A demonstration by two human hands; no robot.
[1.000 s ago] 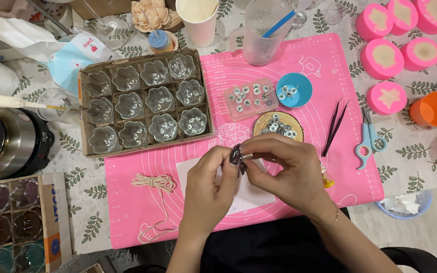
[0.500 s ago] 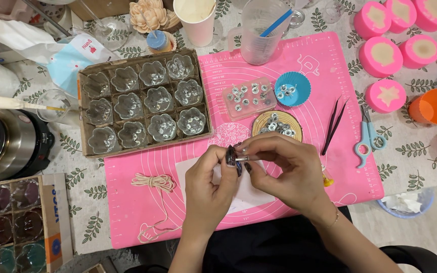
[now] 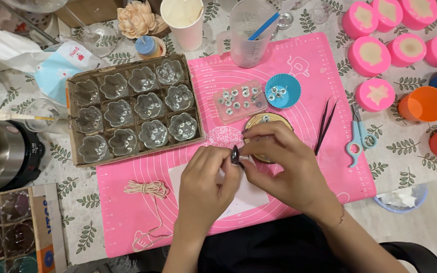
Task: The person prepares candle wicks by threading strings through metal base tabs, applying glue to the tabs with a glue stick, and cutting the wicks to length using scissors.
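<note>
Hands meet over the pink mat (image 3: 178,212): left hand (image 3: 203,184) and right hand (image 3: 279,167) pinch 1 tiny hidden thing together. Cardboard tray (image 3: 73,126) holds 12 glass cups; blue cup (image 3: 282,91) holds metal bits.

Left hand (image 3: 206,184) and right hand (image 3: 284,164) meet at centre; fingers (image 3: 235,154) pinched together, wrists bent inward.
</note>
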